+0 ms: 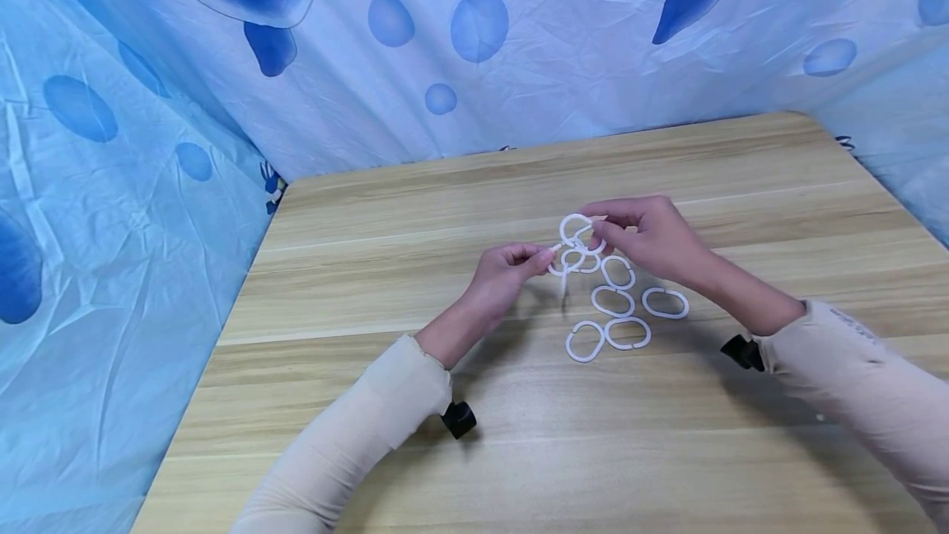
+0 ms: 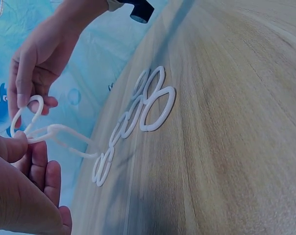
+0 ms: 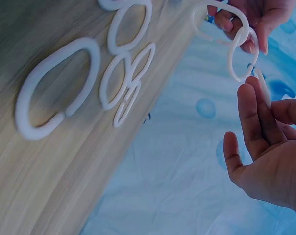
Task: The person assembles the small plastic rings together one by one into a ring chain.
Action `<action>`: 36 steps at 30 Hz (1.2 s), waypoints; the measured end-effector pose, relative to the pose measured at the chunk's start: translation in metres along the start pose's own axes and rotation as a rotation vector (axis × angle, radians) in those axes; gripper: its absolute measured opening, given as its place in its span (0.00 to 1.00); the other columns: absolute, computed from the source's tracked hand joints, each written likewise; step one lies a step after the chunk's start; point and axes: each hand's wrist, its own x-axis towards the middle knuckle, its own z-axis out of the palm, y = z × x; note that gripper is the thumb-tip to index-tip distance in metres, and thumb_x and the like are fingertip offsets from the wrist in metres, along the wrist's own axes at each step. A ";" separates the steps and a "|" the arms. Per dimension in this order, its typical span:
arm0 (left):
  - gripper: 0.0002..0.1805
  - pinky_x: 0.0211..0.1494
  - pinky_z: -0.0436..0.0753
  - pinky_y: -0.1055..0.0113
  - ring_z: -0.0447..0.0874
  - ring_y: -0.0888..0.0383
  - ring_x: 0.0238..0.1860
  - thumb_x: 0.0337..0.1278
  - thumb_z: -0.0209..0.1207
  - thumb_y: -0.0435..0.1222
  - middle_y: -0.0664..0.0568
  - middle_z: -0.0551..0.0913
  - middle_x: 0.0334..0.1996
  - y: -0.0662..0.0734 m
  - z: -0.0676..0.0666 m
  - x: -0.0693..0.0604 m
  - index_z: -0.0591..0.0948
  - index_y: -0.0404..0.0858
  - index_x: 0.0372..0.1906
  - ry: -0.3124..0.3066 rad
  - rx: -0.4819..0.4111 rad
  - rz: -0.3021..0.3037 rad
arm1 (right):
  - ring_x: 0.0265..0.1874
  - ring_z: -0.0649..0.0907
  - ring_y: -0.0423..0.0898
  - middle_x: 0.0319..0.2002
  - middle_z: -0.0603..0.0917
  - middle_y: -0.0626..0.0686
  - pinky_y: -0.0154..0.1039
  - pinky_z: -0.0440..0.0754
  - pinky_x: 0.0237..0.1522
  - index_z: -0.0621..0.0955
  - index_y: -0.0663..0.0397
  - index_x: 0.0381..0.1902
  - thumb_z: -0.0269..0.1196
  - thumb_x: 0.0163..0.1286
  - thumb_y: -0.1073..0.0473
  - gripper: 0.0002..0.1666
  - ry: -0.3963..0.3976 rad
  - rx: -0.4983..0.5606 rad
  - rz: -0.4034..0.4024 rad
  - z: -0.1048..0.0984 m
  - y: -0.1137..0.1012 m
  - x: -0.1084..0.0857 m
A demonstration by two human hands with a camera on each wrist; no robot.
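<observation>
Above the table, my left hand (image 1: pixel 500 274) pinches a white plastic C-shaped link between thumb and fingers. Another white link (image 3: pixel 236 11) hangs hooked through it. My right hand (image 1: pixel 648 233) pinches a separate-looking white link (image 2: pixel 40 104) by its side and holds it against the one in the left hand. Whether those two are hooked together I cannot tell. Below the hands, several loose white links lie on the wood, among them one link (image 1: pixel 665 290) apart at the right and a touching pair nearest me, with a link (image 1: pixel 569 344) at its left.
The wood-grain table (image 1: pixel 519 460) runs back to a blue curtain (image 1: pixel 334 114) with whale and bubble prints. Black wrist cameras are strapped under both sleeves, one camera (image 1: pixel 459 419) at the left and one camera (image 1: pixel 742 353) at the right.
</observation>
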 end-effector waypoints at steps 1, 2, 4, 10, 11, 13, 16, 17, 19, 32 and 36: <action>0.13 0.59 0.75 0.61 0.80 0.61 0.39 0.61 0.62 0.37 0.50 0.84 0.38 0.000 0.000 0.000 0.83 0.30 0.43 -0.002 0.004 -0.002 | 0.26 0.83 0.39 0.28 0.86 0.53 0.30 0.72 0.19 0.82 0.60 0.54 0.59 0.70 0.64 0.16 0.003 -0.001 -0.007 0.002 -0.001 0.001; 0.13 0.59 0.75 0.59 0.79 0.61 0.39 0.61 0.62 0.37 0.50 0.83 0.37 0.000 0.001 0.000 0.83 0.30 0.43 -0.004 0.006 -0.004 | 0.26 0.83 0.39 0.27 0.86 0.52 0.30 0.72 0.19 0.82 0.59 0.53 0.59 0.70 0.64 0.16 0.007 -0.002 -0.010 0.003 -0.002 0.001; 0.13 0.59 0.74 0.59 0.79 0.61 0.39 0.61 0.63 0.37 0.52 0.83 0.35 0.000 0.001 0.001 0.83 0.30 0.43 -0.009 0.011 -0.006 | 0.25 0.83 0.40 0.26 0.86 0.51 0.31 0.69 0.16 0.82 0.60 0.53 0.59 0.69 0.65 0.15 0.020 -0.016 -0.019 0.006 -0.003 0.002; 0.13 0.56 0.76 0.64 0.79 0.62 0.39 0.60 0.63 0.37 0.56 0.82 0.33 0.000 0.002 0.001 0.84 0.30 0.43 -0.014 0.013 -0.004 | 0.24 0.83 0.46 0.25 0.86 0.51 0.30 0.65 0.12 0.83 0.61 0.51 0.59 0.68 0.67 0.15 0.059 -0.061 -0.055 0.013 -0.006 0.005; 0.13 0.56 0.76 0.64 0.79 0.62 0.39 0.60 0.63 0.38 0.55 0.82 0.33 0.000 0.002 0.001 0.84 0.30 0.43 -0.014 0.013 -0.005 | 0.24 0.83 0.47 0.24 0.86 0.51 0.30 0.64 0.12 0.83 0.62 0.51 0.59 0.67 0.68 0.15 0.055 -0.065 -0.059 0.014 -0.006 0.005; 0.13 0.57 0.75 0.62 0.79 0.62 0.39 0.60 0.63 0.38 0.55 0.82 0.33 0.000 0.002 0.001 0.84 0.31 0.43 -0.013 0.014 -0.005 | 0.23 0.82 0.46 0.24 0.86 0.51 0.30 0.64 0.12 0.83 0.61 0.50 0.58 0.67 0.68 0.15 0.036 -0.072 -0.051 0.016 -0.006 0.005; 0.13 0.61 0.73 0.57 0.78 0.62 0.39 0.60 0.63 0.39 0.55 0.82 0.34 0.001 0.001 0.000 0.84 0.32 0.43 -0.011 0.013 -0.009 | 0.22 0.79 0.43 0.24 0.86 0.51 0.30 0.61 0.12 0.84 0.61 0.50 0.57 0.67 0.67 0.15 0.000 -0.089 -0.035 0.018 -0.006 0.005; 0.13 0.61 0.73 0.56 0.78 0.62 0.39 0.61 0.63 0.39 0.55 0.82 0.34 0.001 0.001 0.000 0.84 0.32 0.44 -0.009 0.014 -0.009 | 0.21 0.78 0.42 0.24 0.86 0.51 0.30 0.60 0.12 0.84 0.61 0.49 0.57 0.67 0.67 0.15 -0.012 -0.096 -0.031 0.018 -0.006 0.004; 0.13 0.61 0.73 0.55 0.79 0.61 0.39 0.61 0.63 0.38 0.55 0.82 0.34 0.001 0.000 0.000 0.84 0.32 0.44 -0.002 0.011 -0.012 | 0.19 0.74 0.40 0.23 0.85 0.50 0.31 0.59 0.12 0.84 0.61 0.48 0.56 0.67 0.68 0.15 -0.030 -0.109 -0.022 0.019 -0.006 0.004; 0.13 0.59 0.75 0.61 0.81 0.55 0.46 0.61 0.62 0.37 0.49 0.84 0.39 -0.001 -0.003 0.002 0.82 0.34 0.46 0.045 0.010 -0.042 | 0.19 0.72 0.41 0.21 0.82 0.49 0.31 0.62 0.15 0.85 0.58 0.47 0.57 0.69 0.67 0.13 -0.109 -0.110 0.014 0.019 -0.006 0.006; 0.13 0.59 0.75 0.62 0.81 0.54 0.48 0.61 0.62 0.38 0.50 0.85 0.41 0.000 -0.004 0.002 0.83 0.36 0.47 0.043 0.022 -0.045 | 0.19 0.73 0.41 0.21 0.81 0.47 0.31 0.64 0.16 0.86 0.57 0.45 0.57 0.69 0.67 0.12 -0.125 -0.116 0.017 0.020 -0.006 0.006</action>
